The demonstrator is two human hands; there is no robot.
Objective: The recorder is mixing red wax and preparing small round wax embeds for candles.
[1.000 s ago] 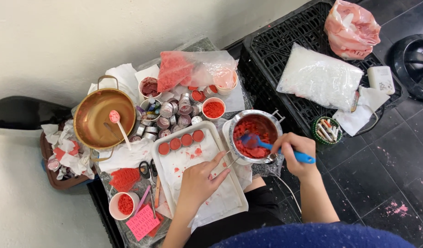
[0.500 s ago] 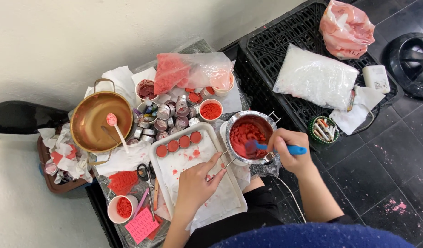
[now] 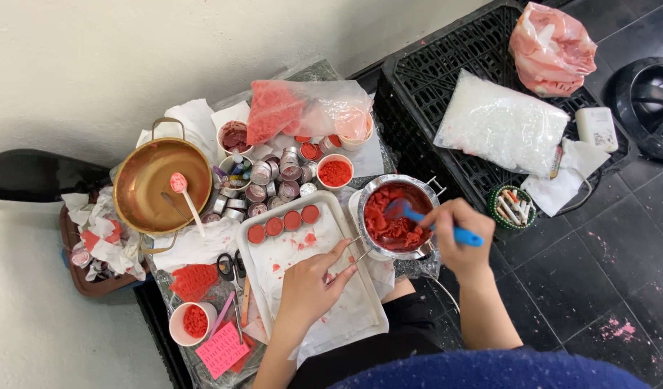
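My right hand [image 3: 457, 241] grips a blue spatula [image 3: 418, 216] whose blade is down in the red wax inside a small steel pot [image 3: 396, 216]. My left hand [image 3: 310, 288] rests on the white tray [image 3: 360, 317], fingertips touching the pot's thin wire handle at the tray's right edge. Several small tins filled with red wax [image 3: 282, 225] stand in a row at the tray's far end.
A brass pan [image 3: 162, 187] with a spoon sits at the left. Empty tins [image 3: 270, 180], cups of red bits [image 3: 335, 173], a bag of red wax [image 3: 303, 112], scissors [image 3: 230, 266] crowd the table. Black crate [image 3: 447, 72] at right holds bags.
The right hand has moved the spatula through the red wax in the pot. The left hand has shifted right, toward the pot's handle.
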